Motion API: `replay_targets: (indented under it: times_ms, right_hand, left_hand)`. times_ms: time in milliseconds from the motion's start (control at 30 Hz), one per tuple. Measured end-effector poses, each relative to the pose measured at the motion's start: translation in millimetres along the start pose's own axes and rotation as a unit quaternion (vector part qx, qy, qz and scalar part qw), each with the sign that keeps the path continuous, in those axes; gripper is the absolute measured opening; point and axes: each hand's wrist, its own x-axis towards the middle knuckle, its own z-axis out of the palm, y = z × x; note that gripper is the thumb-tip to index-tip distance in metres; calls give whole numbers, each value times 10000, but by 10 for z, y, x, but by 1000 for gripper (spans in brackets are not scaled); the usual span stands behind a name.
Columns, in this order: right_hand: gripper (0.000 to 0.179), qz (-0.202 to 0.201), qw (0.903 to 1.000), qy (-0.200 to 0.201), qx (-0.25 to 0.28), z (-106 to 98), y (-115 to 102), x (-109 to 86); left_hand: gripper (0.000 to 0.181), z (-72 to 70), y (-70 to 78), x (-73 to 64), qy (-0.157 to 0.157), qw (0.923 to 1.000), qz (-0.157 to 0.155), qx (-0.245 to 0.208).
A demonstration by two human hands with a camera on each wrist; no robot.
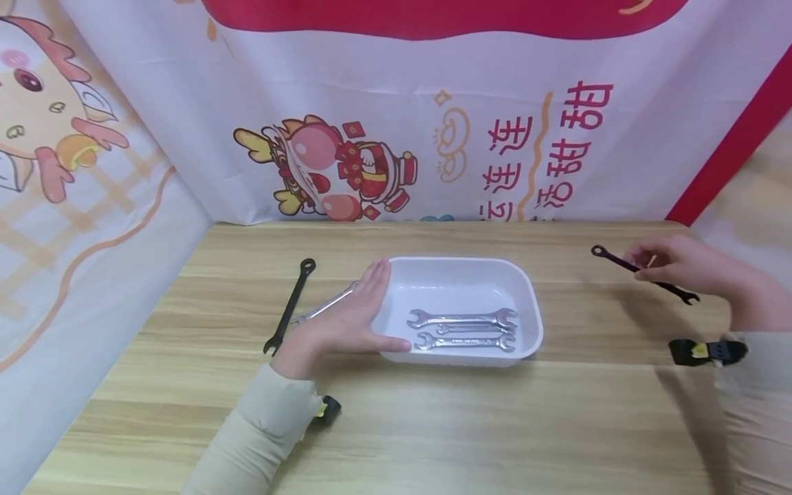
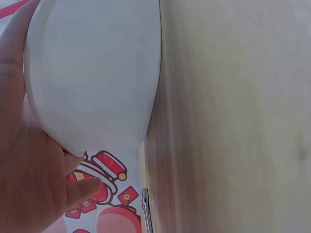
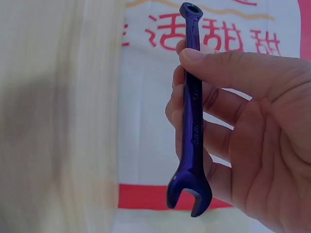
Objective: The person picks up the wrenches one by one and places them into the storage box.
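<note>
My right hand [image 1: 680, 265] pinches a black combination wrench [image 1: 671, 285] between thumb and fingers, raised above the table's right side. In the right wrist view the wrench [image 3: 193, 126] has a bluish sheen, its ring end up and open jaw down. My left hand [image 1: 353, 313] lies with outstretched fingers against the left end of a white plastic tray [image 1: 531, 302], thumb at the near rim. Inside the tray are silver open-end wrenches [image 1: 464, 342], lying side by side. A silver wrench [image 1: 324, 304] on the table is partly hidden behind the left hand.
Another black combination wrench [image 1: 291, 306] lies on the wooden table [image 1: 495, 426], left of the left hand. Printed cloth [image 1: 433, 82] with cartoon figures and red writing hangs along the table's back edge.
</note>
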Motion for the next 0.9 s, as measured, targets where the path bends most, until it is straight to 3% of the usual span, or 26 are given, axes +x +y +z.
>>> replay_targets:
  times_ms: [167, 333, 667, 900]
  right_hand:
    - [24, 303, 9988, -395, 28, -67, -195, 85]
    - [25, 392, 9984, -387, -149, -102, -410, 163]
    - [32, 148, 9959, -768, 450, -80, -839, 376]
    - [25, -213, 9943, -869, 577, -7, -1112, 559]
  left_hand:
    - [133, -1, -11, 2, 9, 9999, 9, 107]
    - [132, 5, -6, 6, -16, 9998, 6, 189]
    - [131, -14, 18, -11, 11, 9999, 64, 157]
    - [133, 17, -14, 8, 67, 9999, 50, 149]
